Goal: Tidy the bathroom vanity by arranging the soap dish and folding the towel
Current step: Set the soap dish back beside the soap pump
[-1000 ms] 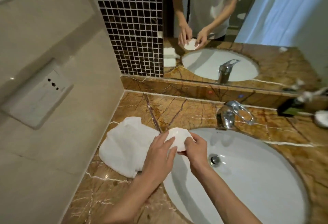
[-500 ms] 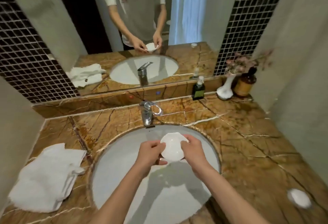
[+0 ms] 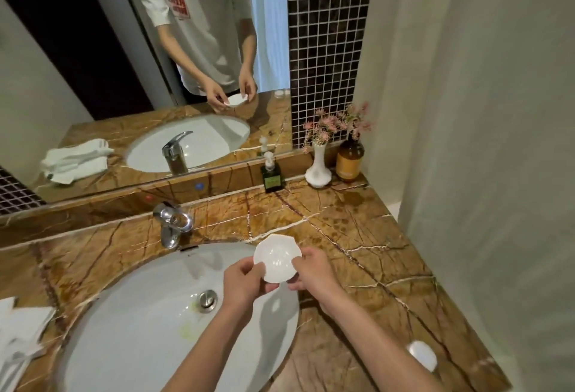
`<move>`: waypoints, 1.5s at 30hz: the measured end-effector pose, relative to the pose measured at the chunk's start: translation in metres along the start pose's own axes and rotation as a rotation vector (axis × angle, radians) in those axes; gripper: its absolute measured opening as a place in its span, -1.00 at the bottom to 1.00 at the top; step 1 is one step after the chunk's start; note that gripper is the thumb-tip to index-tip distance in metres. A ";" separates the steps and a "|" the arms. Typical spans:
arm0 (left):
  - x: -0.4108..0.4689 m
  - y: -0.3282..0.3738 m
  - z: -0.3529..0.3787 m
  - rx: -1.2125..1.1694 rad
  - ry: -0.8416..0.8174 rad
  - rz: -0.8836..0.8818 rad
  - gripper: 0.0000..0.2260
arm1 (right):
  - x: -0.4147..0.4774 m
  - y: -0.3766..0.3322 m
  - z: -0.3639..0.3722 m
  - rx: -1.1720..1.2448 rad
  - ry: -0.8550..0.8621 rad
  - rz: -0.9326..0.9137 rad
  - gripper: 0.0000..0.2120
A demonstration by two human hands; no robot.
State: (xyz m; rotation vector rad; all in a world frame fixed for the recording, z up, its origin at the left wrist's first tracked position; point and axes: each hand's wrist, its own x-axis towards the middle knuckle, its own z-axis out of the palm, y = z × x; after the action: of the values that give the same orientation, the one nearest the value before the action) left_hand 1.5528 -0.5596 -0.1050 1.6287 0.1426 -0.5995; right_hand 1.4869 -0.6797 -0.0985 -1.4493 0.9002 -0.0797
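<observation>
A small white scalloped soap dish (image 3: pixel 277 257) is held in the air over the right rim of the sink. My left hand (image 3: pixel 243 283) grips its left edge and my right hand (image 3: pixel 312 269) grips its right edge. The dish is empty and tilted a little toward me. A crumpled white towel (image 3: pixel 18 338) lies on the counter at the far left, partly cut off by the frame. A round white soap (image 3: pixel 422 355) sits on the counter at the lower right.
The brown marble counter (image 3: pixel 357 236) holds a white oval sink (image 3: pixel 149 323) with a chrome faucet (image 3: pixel 171 223). At the back right stand a dark pump bottle (image 3: pixel 273 175), a white vase of pink flowers (image 3: pixel 318 164) and an amber bottle (image 3: pixel 349 158). A wall rises on the right.
Both hands have carried the soap dish from beside the towel rightward across the sink to its right rim. My view has swung right, so the towel is now at the frame's left edge.
</observation>
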 end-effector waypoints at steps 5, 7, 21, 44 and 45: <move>0.016 0.001 0.011 -0.004 0.062 -0.004 -0.83 | 0.020 -0.002 0.004 -0.042 0.052 0.025 -0.83; 0.026 -0.001 0.012 -0.015 0.062 -0.017 -0.82 | 0.029 -0.003 0.007 -0.094 0.068 0.037 -0.84; 0.108 0.004 0.015 0.254 0.019 -0.120 -0.92 | 0.107 -0.015 0.018 -0.436 0.022 -0.022 -0.80; 0.164 0.012 0.044 0.431 0.238 -0.122 -0.78 | 0.188 -0.011 0.034 -0.811 -0.026 -0.098 -0.69; 0.164 0.012 0.045 0.438 0.238 -0.118 -0.79 | 0.189 -0.010 0.034 -0.814 -0.026 -0.098 -0.69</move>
State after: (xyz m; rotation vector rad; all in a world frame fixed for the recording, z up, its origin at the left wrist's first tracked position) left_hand 1.6848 -0.6452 -0.1708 2.1280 0.3000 -0.5497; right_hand 1.6399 -0.7587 -0.1842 -2.2405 0.8783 0.2633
